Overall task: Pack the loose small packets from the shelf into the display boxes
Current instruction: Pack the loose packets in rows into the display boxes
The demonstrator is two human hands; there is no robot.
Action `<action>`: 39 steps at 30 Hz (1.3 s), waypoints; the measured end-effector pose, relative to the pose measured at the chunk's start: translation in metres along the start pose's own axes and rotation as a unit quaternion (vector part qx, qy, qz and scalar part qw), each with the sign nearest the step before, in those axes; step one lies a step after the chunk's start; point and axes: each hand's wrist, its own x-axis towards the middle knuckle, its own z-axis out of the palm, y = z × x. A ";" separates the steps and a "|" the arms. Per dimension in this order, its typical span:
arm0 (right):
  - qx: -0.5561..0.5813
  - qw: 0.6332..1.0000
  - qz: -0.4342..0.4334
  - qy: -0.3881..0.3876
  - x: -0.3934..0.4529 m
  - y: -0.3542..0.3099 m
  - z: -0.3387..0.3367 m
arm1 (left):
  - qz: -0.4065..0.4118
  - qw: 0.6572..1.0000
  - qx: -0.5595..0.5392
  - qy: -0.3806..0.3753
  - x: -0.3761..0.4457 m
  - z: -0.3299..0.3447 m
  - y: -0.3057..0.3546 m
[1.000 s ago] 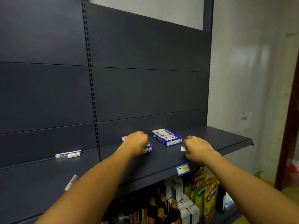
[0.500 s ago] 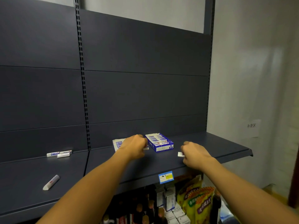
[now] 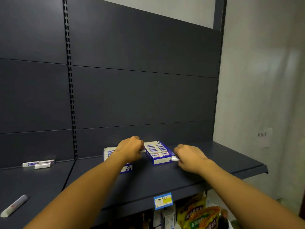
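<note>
Pinching a small packet (image 3: 175, 158), right hand (image 3: 189, 157); long axis sideways.

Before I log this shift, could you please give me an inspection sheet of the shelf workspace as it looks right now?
Surface: dark shelf, upper board level.
Job's things: right display box holds rows of packets; left display box partly hidden by the left arm. Three loose packets lie at far left, one loose packet near the front edge.
Clutter: nothing seen.
Grippers: left hand curled between the boxes, what it holds is hidden; right hand pinches a small packet beside the right box.
Cables: nothing seen.
Surroundings: price tag on the shelf edge, snack bags below, paper sign on the wall.
</note>
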 end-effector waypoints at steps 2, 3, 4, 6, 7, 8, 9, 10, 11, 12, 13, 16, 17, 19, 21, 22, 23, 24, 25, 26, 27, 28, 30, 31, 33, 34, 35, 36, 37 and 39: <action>0.002 1.000 -0.010 0.004 0.019 0.007 0.000 | -0.004 1.000 -0.007 0.001 0.015 0.007 -0.004; 0.005 1.000 -0.014 0.004 0.029 0.009 0.001 | -0.004 1.000 -0.010 0.000 0.023 0.011 -0.007; 0.008 1.000 -0.017 0.004 0.038 0.012 0.003 | -0.003 1.000 -0.015 -0.002 0.030 0.015 -0.009; 0.014 1.000 -0.022 0.003 0.054 0.017 0.008 | -0.001 1.000 -0.027 -0.004 0.044 0.024 -0.011; 0.015 1.000 -0.024 0.003 0.062 0.020 0.011 | 0.000 1.000 -0.031 -0.004 0.050 0.028 -0.012; 0.016 1.000 -0.026 0.004 0.068 0.022 0.015 | 0.000 0.999 -0.035 -0.004 0.056 0.032 -0.012; 0.019 0.999 -0.025 0.005 0.075 0.025 0.018 | 0.001 0.999 -0.039 -0.004 0.061 0.036 -0.012; 0.024 0.999 -0.024 0.008 0.080 0.028 0.021 | 0.002 0.999 -0.045 -0.004 0.065 0.040 -0.012; 0.031 0.999 -0.022 0.012 0.085 0.032 0.025 | 0.005 0.999 -0.051 -0.003 0.069 0.043 -0.012; 0.037 0.999 -0.019 0.015 0.090 0.036 0.028 | 0.008 0.998 -0.058 -0.003 0.073 0.045 -0.012; 0.043 0.999 -0.018 0.015 0.094 0.039 0.031 | 0.010 0.998 -0.067 -0.002 0.076 0.046 -0.011; 0.050 0.998 -0.022 0.010 0.104 0.051 0.036 | 0.003 0.995 -0.098 0.009 0.084 0.042 -0.012; 0.052 0.998 -0.024 0.013 0.108 0.055 0.037 | -0.007 0.992 -0.121 0.019 0.087 0.040 -0.014; 0.063 0.997 -0.031 0.029 0.117 0.064 0.037 | -0.029 0.984 -0.168 0.041 0.092 0.038 -0.018; 0.073 0.995 -0.043 0.046 0.124 0.070 0.036 | -0.036 0.983 -0.175 0.049 0.094 0.038 -0.019; 0.078 0.994 -0.050 0.053 0.127 0.073 0.037 | -0.035 0.984 -0.171 0.046 0.095 0.039 -0.019; 0.086 0.993 -0.057 0.058 0.131 0.076 0.038 | -0.033 0.985 -0.164 0.041 0.095 0.040 -0.017; 0.096 0.992 -0.063 0.061 0.133 0.078 0.039 | -0.034 0.987 -0.156 0.035 0.096 0.041 -0.015; 0.106 0.990 -0.069 0.063 0.136 0.080 0.042 | -0.036 0.988 -0.147 0.032 0.098 0.043 -0.013; 0.115 0.988 -0.077 0.064 0.138 0.082 0.044 | -0.038 0.989 -0.139 0.031 0.099 0.044 -0.010; 0.122 0.987 -0.085 0.065 0.141 0.083 0.048 | -0.039 0.990 -0.131 0.031 0.101 0.046 -0.006; 0.130 0.985 -0.094 0.067 0.143 0.085 0.052 | -0.039 0.991 -0.125 0.030 0.102 0.049 -0.003; 0.147 0.981 -0.107 0.070 0.149 0.088 0.062 | -0.041 0.992 -0.118 0.026 0.105 0.052 0.003; 0.158 0.979 -0.111 0.071 0.153 0.090 0.067 | -0.044 0.992 -0.115 0.024 0.106 0.053 0.005; 0.181 0.974 -0.117 0.073 0.160 0.092 0.078 | -0.051 0.993 -0.108 0.025 0.108 0.056 0.008; 0.193 0.971 -0.119 0.074 0.163 0.093 0.083 | -0.057 0.992 -0.106 0.029 0.109 0.059 0.008; 0.206 0.968 -0.120 0.077 0.167 0.094 0.088 | -0.065 0.991 -0.107 0.038 0.109 0.062 0.008; 0.220 0.965 -0.121 0.080 0.171 0.095 0.093 | -0.073 0.990 -0.112 0.050 0.109 0.067 0.007; 0.231 0.961 -0.122 0.084 0.174 0.096 0.097 | -0.079 0.988 -0.120 0.060 0.108 0.072 0.006; 0.248 0.956 -0.129 0.094 0.179 0.097 0.107 | -0.087 0.984 -0.140 0.071 0.105 0.084 0.006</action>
